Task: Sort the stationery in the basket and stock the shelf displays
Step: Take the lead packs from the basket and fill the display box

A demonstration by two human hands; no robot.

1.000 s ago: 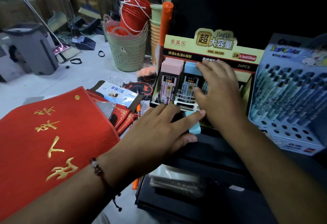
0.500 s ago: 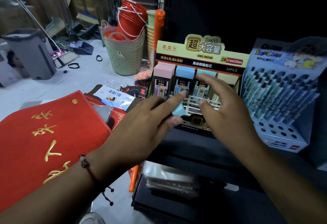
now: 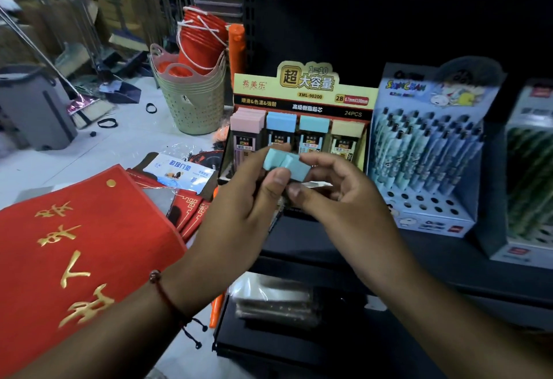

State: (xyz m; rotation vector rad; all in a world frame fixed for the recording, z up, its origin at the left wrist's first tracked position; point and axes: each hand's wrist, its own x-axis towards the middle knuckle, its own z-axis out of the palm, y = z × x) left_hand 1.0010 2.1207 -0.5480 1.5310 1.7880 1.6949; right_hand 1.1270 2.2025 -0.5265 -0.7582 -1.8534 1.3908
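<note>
Two teal pencil-lead cases (image 3: 286, 164), probably light, rigid and slick plastic, sit pinched under the left hand's (image 3: 239, 214) thumb; the right hand's (image 3: 338, 199) curled fingertips meet them below. Best gripped across flat faces. Behind the fingers stands the lead display box (image 3: 302, 100).

Pale tiled floor (image 3: 125, 136) left of hands; dark shelving (image 3: 389, 19) behind; stacked baskets (image 3: 194, 103), grey bin (image 3: 33, 109) beyond.

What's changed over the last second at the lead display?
Both hands came back off the lead display. The left hand lifted out a teal lead case; the right hand now touches its lower end. The pen display stayed put.
</note>
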